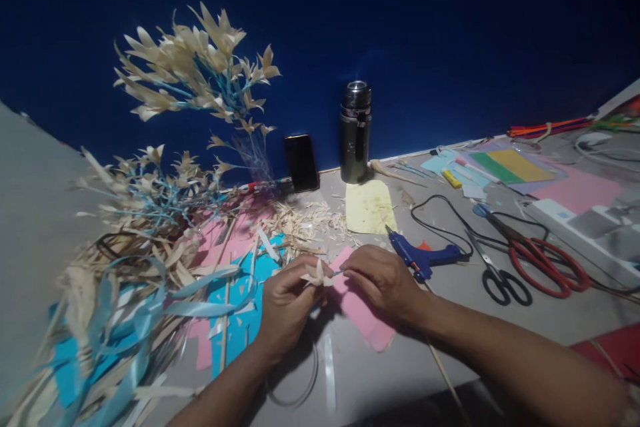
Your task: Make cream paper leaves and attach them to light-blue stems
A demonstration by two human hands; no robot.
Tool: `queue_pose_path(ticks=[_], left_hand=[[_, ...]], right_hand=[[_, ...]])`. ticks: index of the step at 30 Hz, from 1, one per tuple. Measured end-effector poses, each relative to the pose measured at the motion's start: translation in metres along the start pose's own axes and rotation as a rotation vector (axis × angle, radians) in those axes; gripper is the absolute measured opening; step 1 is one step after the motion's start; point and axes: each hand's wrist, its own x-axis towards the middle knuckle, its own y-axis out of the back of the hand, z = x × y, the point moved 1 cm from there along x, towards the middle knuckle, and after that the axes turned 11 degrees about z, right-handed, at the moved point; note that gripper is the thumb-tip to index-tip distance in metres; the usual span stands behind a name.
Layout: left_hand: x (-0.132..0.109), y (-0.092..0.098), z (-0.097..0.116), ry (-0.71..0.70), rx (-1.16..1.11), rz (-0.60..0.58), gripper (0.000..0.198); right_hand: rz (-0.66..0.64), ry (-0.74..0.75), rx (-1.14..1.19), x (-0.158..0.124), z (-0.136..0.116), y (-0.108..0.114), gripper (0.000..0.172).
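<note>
Left hand [285,304] pinching straw flower [316,274] — petals up, blue stem [339,272] sideways, pinched by right hand [383,282]

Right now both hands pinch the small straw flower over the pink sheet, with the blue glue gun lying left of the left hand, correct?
Not quite. In the head view the blue glue gun lies just right of the right hand, not left of the left hand. Both hands do pinch the straw flower over the pink sheet.

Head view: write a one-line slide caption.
Left hand and right hand pinch a straw flower above pink paper, beside a blue glue gun and black scissors.
</note>
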Motion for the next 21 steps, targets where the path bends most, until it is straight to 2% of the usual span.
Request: queue_pose_path(ticks=[4, 8, 17, 21], left_hand=[[-0.0038, 0.0037, 0.0017, -0.173, 0.124, -0.019, 0.016], [-0.0071, 0.0059, 0.0019, -0.252, 0.144, -0.047, 0.020], [-0.0079, 0.0074, 0.0040, -0.221, 0.190, -0.025, 0.017], [-0.0088, 0.0028, 0.0097, -0.159, 0.187, 0.075, 0.015]], right_hand=[[0.008, 0.041, -0.010, 0.0015, -0.0010, 0.0020, 0.019], [0.029, 0.090, -0.044, 0.0010, -0.0005, 0.0030, 0.020], [-0.059, 0.094, -0.035, -0.0025, -0.0012, 0.0001, 0.017], [-0.068, 0.053, -0.017, -0.0010, -0.0041, -0.0002, 0.018]])
